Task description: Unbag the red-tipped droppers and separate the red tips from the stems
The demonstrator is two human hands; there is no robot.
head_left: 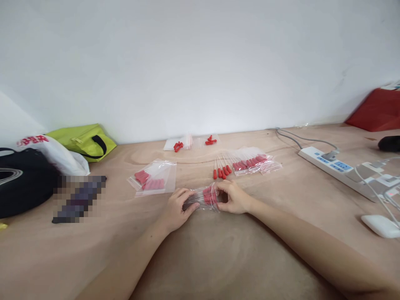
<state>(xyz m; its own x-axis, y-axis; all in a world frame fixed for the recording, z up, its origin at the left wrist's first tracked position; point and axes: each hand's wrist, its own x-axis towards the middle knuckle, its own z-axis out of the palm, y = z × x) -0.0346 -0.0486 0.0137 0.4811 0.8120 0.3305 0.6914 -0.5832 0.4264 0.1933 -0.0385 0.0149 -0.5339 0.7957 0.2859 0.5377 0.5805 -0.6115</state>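
Close to the middle of the table, my left hand (183,208) grips one end of a clear zip bag (204,199) that has several red-bulbed droppers inside. The opposite end, by the red bulbs, is pinched between the fingers and thumb of my right hand (234,198). Just beyond my right hand lie several loose droppers (222,171), their red bulbs toward me. Next to those is a pile of bagged droppers (253,161). To the left of my hands, more clear bags (154,177) with red bulbs rest flat.
Small groups of red bulbs (178,146) lie on clear bags near the wall. A white power strip (339,166) with cables and a white charger (381,226) are at right. A green pouch (83,141), a white plastic bag (67,156) and a black bag (26,181) stand at left.
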